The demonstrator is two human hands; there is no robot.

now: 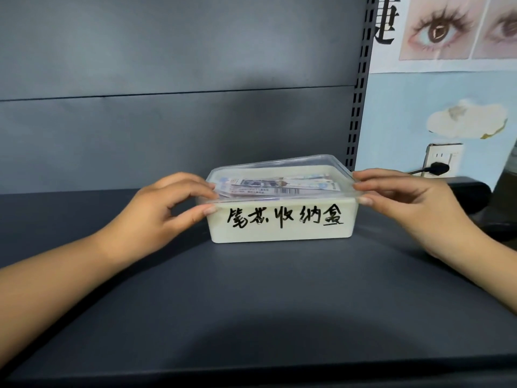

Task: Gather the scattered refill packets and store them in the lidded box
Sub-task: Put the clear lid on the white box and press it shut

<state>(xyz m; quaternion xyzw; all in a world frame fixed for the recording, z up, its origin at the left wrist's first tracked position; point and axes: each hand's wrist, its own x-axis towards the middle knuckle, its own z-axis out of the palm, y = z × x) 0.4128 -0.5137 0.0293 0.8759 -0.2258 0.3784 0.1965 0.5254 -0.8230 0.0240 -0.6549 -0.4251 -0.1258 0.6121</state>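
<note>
Box [282, 228] lying long side left-to-right on the shelf [251, 303], packets [277, 186] inside, lid [279, 169] pinched by left hand [165, 211] at 9 o'clock, right hand [405, 203] at 3 o'clock, back edge tipped up.

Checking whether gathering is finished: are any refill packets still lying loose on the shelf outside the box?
No. The refill packets all lie inside the box under its clear lid; the dark shelf around it shows none.
</note>
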